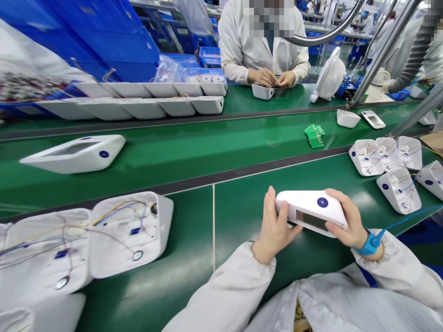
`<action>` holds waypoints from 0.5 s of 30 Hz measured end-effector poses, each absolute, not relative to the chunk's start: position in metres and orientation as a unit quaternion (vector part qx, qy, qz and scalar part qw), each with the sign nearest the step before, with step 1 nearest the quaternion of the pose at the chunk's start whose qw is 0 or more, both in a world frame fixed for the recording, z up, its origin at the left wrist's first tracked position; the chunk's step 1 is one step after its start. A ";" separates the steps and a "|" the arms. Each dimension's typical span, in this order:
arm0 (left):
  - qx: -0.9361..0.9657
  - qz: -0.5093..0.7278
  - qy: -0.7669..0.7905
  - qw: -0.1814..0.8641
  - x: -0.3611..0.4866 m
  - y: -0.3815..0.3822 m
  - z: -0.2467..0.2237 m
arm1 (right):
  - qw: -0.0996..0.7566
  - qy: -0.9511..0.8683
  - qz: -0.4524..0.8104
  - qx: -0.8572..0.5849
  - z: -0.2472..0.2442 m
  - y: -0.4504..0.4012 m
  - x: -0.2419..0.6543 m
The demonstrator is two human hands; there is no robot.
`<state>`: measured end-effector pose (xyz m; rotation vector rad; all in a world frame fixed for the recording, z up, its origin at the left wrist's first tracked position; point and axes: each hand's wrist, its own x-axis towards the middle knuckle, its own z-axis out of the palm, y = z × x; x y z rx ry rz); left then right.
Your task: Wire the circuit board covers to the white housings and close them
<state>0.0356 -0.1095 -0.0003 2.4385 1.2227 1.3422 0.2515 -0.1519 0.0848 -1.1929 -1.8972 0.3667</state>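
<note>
A white plastic device housing with a dark display window and a round blue button is held above the green bench, in front of my body. My right hand grips its right end, thumb on the front edge and fingers behind. At the left end is my left hand, fingers stretched upward and thumb below the corner; it touches the housing with spread fingers. A blue wrist strap with a cord circles my right wrist.
Wired open housings stand at left and right. On the belt lie a closed housing and a green circuit board. Across it, a co-worker's hands work at a white shell. A metal pole slants at right.
</note>
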 end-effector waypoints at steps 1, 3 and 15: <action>0.793 0.445 0.411 0.072 0.035 -0.107 0.002 | 0.426 -0.744 0.156 -0.490 0.080 -0.145 0.249; 0.776 0.439 0.436 0.121 0.034 -0.102 0.005 | 0.444 -0.693 0.197 -0.533 0.066 -0.126 0.243; 0.743 0.397 0.459 0.281 0.030 -0.090 0.006 | 0.426 -0.515 0.339 -0.662 0.051 0.132 0.160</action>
